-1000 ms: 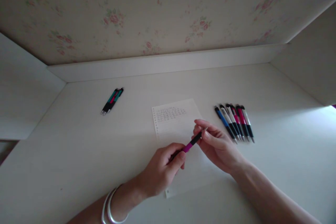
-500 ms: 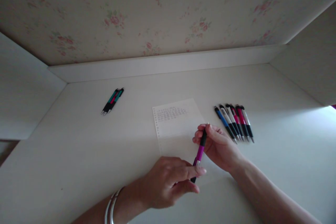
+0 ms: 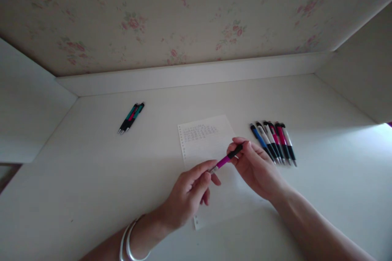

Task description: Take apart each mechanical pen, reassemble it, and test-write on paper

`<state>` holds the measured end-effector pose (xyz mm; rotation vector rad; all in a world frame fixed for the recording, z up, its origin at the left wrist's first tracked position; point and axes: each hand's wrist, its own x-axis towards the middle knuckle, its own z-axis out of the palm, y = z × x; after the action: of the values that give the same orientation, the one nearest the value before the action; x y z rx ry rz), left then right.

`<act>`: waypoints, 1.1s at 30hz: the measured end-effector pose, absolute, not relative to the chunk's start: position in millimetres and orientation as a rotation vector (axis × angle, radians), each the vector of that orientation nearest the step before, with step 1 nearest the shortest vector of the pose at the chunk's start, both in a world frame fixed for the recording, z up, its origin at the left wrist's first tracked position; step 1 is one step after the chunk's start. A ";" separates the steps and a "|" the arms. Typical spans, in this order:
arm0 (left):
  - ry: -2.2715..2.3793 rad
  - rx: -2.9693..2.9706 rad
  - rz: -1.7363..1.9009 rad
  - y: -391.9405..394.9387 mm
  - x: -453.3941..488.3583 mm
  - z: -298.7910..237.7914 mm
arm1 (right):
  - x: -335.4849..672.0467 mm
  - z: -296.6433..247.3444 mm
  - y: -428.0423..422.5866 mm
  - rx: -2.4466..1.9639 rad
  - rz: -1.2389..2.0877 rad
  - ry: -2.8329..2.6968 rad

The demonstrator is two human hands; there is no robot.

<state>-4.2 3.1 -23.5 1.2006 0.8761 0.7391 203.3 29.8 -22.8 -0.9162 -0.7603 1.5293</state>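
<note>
A purple and black pen [image 3: 223,162] is held between both hands above a sheet of paper [image 3: 211,147] with punched holes and several lines of handwriting. Its silver-and-purple end is pinched by the thumb and fingers of my left hand [image 3: 191,191], which has bangles at the wrist. My right hand [image 3: 255,167] grips the black end between thumb and fingertips; the tip itself is hidden there. The pen slants up to the right. Part of the paper lies behind my hands.
To the right lies a row of several pens [image 3: 272,142], blue, white and pink-red with black grips. A small group of pens [image 3: 132,117], teal and red, rests at the left. Behind the white desk [image 3: 92,163] stands a wall with floral wallpaper [image 3: 183,20]; white panels flank both sides.
My left hand has moved up and left, turning the pen from steep to a flatter slant. My right hand stays near the same place, still holding the black end.
</note>
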 end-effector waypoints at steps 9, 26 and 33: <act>0.968 1.431 0.507 10.9 -2.0 -6.2 | 201.1 -22.0 28.2 -1.008 1.482 -0.613; 0.631 1.556 0.184 17.6 -10.9 -3.9 | 187.3 3.8 10.4 -0.245 1.974 -0.626; 0.823 1.637 0.233 13.5 -1.1 -2.8 | 176.9 10.2 9.4 -0.529 1.892 -0.350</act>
<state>-1.1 13.5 -2.8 1.6372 0.8231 0.2326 176.9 9.4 10.2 -0.5295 -0.3497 1.8925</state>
